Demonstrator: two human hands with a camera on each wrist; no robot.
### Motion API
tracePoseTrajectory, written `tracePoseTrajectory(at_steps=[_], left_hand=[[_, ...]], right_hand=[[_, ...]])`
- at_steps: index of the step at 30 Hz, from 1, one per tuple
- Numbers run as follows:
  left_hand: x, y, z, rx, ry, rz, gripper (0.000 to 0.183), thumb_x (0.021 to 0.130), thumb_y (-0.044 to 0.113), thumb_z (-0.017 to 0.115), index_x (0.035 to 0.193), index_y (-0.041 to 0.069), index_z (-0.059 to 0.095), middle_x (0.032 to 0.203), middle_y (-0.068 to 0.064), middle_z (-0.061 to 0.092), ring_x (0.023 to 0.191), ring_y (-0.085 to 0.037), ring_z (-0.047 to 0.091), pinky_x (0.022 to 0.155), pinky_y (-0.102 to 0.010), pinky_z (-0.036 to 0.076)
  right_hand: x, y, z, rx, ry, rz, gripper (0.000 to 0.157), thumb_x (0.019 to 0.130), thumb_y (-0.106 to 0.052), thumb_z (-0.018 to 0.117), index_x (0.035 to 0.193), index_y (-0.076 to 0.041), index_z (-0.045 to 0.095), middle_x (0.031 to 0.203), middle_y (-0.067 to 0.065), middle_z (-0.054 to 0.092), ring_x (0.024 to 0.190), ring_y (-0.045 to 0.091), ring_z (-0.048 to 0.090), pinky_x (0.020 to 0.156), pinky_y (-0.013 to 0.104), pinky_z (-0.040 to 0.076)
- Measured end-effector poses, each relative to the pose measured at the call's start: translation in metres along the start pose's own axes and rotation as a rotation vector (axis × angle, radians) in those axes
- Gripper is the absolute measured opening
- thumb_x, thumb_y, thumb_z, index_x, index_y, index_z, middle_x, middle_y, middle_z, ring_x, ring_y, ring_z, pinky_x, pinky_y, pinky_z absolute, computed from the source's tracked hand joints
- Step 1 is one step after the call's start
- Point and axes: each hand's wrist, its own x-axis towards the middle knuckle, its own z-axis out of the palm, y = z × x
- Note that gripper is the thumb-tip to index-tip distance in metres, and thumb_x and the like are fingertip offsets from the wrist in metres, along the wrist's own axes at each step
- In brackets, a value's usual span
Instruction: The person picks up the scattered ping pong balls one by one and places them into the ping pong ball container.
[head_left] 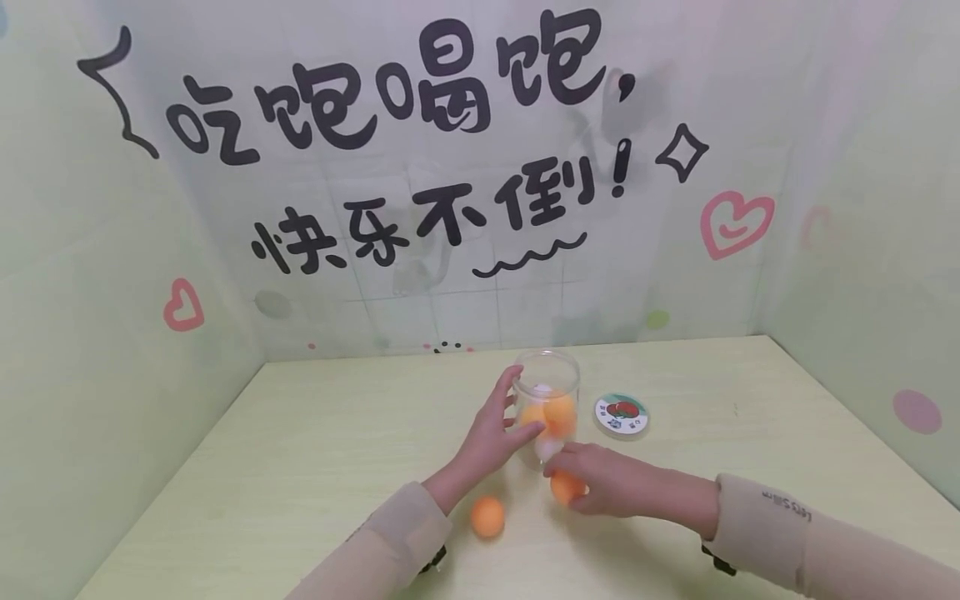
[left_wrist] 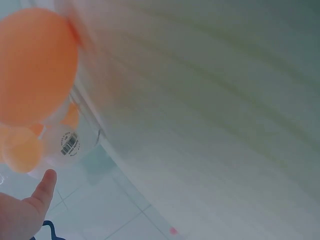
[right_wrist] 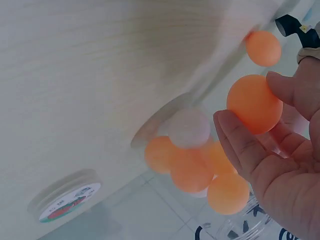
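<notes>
A clear jar (head_left: 534, 377) holding several orange and white ping-pong balls stands toward the back of the table. My left hand (head_left: 487, 437) grips its left side, thumb across the front and fingers around behind. In front of the jar, my right hand (head_left: 611, 482) pinches an orange ping-pong ball (right_wrist: 254, 104) between thumb and fingers. Another orange ball (head_left: 487, 517) lies on the table below my left hand, large and close in the left wrist view. Through the jar wall, a white ball (left_wrist: 62, 145) shows a printed barcode.
Right of the jar lies a round lid (head_left: 622, 415) with a red and green picture. The pale wooden table (head_left: 337, 450) is bounded by a printed curtain (head_left: 450, 308) at the back and sides.
</notes>
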Motion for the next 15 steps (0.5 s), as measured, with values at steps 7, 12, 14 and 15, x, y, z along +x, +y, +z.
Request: tracePoseTrajectory(at_steps=[7,12,14,15], left_hand=[[0.000,0.001,0.000,0.003,-0.002,-0.008,0.076,0.081,0.016,0.070,0.141,0.021,0.023,0.146,-0.012,0.029,0.122,-0.035,0.044,0.091,-0.045,0.047],[0.000,0.002,0.000,-0.007,-0.003,-0.011,0.076,0.081,0.015,0.070,0.141,0.020,0.023,0.147,-0.011,0.028,0.123,-0.036,0.043,0.092,-0.046,0.047],[0.000,0.002,0.000,-0.011,-0.003,-0.012,0.076,0.081,0.016,0.070,0.141,0.021,0.023,0.147,-0.011,0.028,0.123,-0.036,0.043,0.092,-0.046,0.047],[0.000,0.001,0.000,-0.011,-0.003,-0.011,0.076,0.081,0.016,0.070,0.141,0.021,0.023,0.147,-0.010,0.028,0.123,-0.036,0.043,0.092,-0.046,0.047]], right_hand=[[0.002,-0.002,-0.018,-0.005,0.007,0.029,0.030,0.073,0.000,0.069,0.102,-0.005,0.060,0.093,-0.001,0.057,0.080,0.008,0.050,0.071,0.021,0.047],[0.003,-0.004,-0.031,-0.019,0.031,0.038,0.029,0.074,0.000,0.067,0.101,-0.005,0.060,0.092,0.000,0.057,0.080,0.010,0.050,0.068,0.020,0.047],[0.003,-0.005,-0.036,-0.037,0.043,0.035,0.029,0.074,0.001,0.067,0.101,-0.005,0.060,0.094,0.000,0.058,0.081,0.011,0.051,0.069,0.021,0.047],[0.003,-0.006,-0.038,-0.047,0.047,0.035,0.029,0.074,0.001,0.067,0.101,-0.005,0.060,0.094,0.001,0.058,0.081,0.011,0.052,0.069,0.021,0.047]])
